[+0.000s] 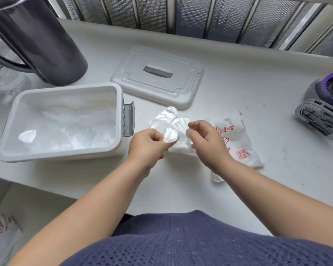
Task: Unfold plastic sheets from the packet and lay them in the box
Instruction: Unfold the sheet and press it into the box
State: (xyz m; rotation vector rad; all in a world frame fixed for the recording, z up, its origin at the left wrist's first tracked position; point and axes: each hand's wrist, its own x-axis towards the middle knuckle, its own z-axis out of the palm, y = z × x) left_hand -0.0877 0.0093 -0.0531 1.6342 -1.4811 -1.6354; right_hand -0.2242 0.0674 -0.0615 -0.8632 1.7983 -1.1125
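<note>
1. Two hands work just right of the box point(65, 154). The left hand point(148, 144) has its grip pinched on a folded plastic sheet point(166, 119), and the right hand point(207, 144) grip appears pinched on the same sheet.
2. Unfolded sheets lie inside the box. The packet point(236, 140) lies further right, partly under the right hand.
3. Judgement: the film is featherlight, limp, clingy and easily torn; take it by the free edges, fingertips only.
</note>
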